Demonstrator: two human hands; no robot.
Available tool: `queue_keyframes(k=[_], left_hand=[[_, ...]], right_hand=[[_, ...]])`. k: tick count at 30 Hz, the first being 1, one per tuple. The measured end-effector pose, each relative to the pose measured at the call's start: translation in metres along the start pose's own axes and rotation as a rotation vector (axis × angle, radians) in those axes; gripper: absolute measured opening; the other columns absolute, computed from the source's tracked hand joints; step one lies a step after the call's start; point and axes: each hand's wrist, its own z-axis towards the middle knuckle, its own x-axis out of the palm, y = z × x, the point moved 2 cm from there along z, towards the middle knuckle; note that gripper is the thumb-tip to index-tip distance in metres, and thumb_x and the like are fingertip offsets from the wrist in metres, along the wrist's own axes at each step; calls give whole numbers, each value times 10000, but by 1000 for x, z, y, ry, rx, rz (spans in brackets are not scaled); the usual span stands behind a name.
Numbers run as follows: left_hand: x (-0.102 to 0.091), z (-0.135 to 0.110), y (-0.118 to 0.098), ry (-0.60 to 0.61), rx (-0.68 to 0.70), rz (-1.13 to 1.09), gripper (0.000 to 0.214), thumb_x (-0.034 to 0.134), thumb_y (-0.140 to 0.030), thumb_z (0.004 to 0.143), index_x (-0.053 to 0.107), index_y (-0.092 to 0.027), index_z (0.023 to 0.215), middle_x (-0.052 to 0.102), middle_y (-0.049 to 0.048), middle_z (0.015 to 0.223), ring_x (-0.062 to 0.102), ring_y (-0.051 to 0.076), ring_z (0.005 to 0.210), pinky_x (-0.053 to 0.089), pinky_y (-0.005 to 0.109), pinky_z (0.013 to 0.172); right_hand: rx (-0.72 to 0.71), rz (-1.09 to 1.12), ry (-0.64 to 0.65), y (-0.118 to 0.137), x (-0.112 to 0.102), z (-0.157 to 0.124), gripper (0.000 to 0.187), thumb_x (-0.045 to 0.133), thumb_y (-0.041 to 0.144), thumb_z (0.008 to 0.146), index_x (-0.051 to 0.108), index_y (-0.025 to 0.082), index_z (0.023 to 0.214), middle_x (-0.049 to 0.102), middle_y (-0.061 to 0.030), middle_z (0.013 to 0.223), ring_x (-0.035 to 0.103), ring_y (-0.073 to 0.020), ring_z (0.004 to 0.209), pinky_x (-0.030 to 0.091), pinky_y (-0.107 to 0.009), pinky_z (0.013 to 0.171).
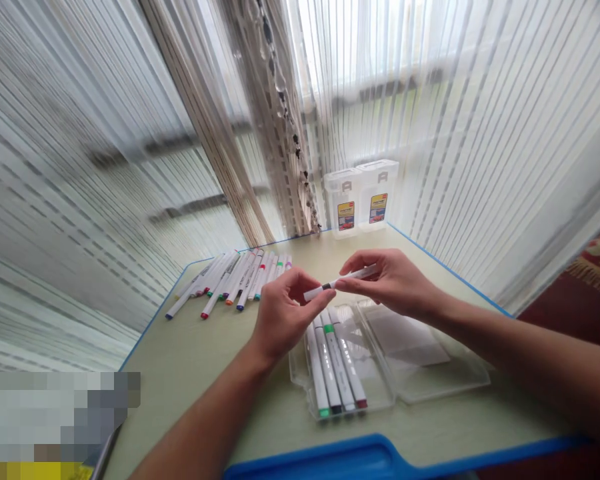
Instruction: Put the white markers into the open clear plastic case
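A white marker (353, 277) with a dark band is held level between my two hands, above an opened clear plastic case. My left hand (291, 308) pinches its left end between thumb and fingers. Around its right part my right hand (394, 281) has its thumb and fingers closed. Below, the clear case (379, 395) lies open on the table, hinged side to the right. Several white markers (336, 367) lie side by side in its left half, their ends green, black, pale and dark red. A white paper sheet (414, 340) shows under the transparent lid.
At the far left of the table (190, 393) lies a pile of white markers (230, 283) with coloured ends. Two clear cases with labels (361, 200) stand upright at the back edge. String curtains (480, 133) hang close around the table, which has a blue rim.
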Motion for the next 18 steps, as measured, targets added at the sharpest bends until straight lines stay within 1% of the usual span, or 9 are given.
queue_keyframes(k=[5,9,11,13,16,18], left_hand=[[0,-1,-4,47,69,122,243,738,-386,790,732,-157,871,710,55,758,610,152,647,453,243,598],[1,0,-10,108,118,157,245,667,-371,856,766,-164,945,741,66,801,640,163,682,472,256,663],[1,0,-11,110,104,102,260,641,-366,876,762,-152,963,738,73,803,636,159,672,475,252,653],[1,2,-8,89,71,20,274,625,-363,886,752,-138,978,721,72,787,606,139,618,463,239,599],[0,4,-2,55,19,-91,307,590,-371,908,727,-130,1041,677,53,758,537,108,534,418,223,510],[-1,5,2,45,-6,-154,333,553,-376,928,705,-127,1088,653,45,765,525,103,524,408,224,490]], right_hand=[[41,-64,5,-4,-2,0,387,846,473,644,696,141,774,497,50,510,411,-72,445,286,-197,389],[67,-75,52,-5,-1,0,348,814,460,703,693,149,803,494,57,517,398,-64,432,287,-187,378],[62,-64,65,-4,0,-1,338,785,458,743,694,152,852,503,58,517,412,-67,414,289,-188,365],[48,-24,62,-1,0,-2,333,754,458,780,687,150,886,537,47,535,442,-73,406,325,-195,367],[25,84,21,0,-1,-1,327,700,455,835,681,140,919,647,-13,653,481,-77,420,391,-216,398],[31,170,-6,-1,-4,0,323,662,444,871,691,140,974,696,-50,734,505,-84,435,410,-228,420]])
